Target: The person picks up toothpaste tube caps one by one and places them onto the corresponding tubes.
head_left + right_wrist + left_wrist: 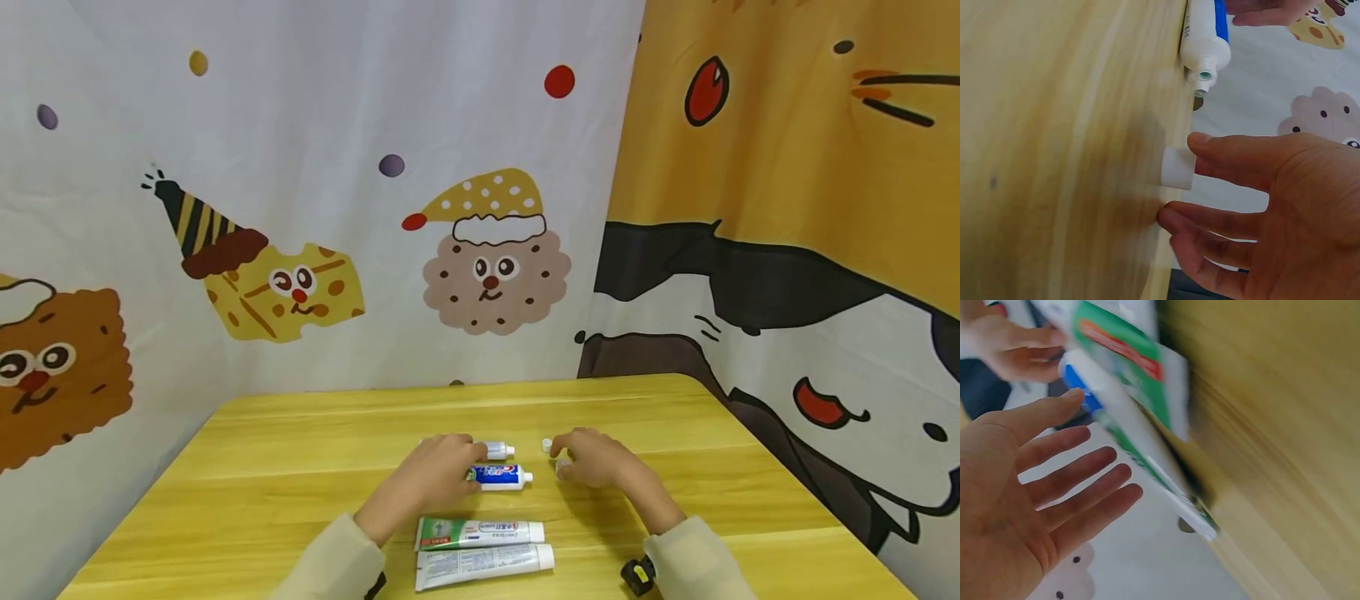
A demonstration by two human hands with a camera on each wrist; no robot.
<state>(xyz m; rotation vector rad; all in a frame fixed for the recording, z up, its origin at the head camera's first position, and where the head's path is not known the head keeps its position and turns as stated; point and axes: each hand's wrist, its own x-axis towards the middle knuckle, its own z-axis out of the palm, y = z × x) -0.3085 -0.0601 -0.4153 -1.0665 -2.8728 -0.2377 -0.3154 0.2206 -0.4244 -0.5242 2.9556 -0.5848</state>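
Two uncapped tubes [501,477], one blue-and-white, side by side on the table [300,467] at the left hand [435,471], with fingers straight and spread apart. White cap [1177,168] right at the thumb of the right hand [600,461], lower fingers apart from it; cannot tell whether pinched.

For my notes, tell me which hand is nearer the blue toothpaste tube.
Left: the left hand is at the left end of the toothpaste tube; the right hand is beyond its nozzle, by a white cap.
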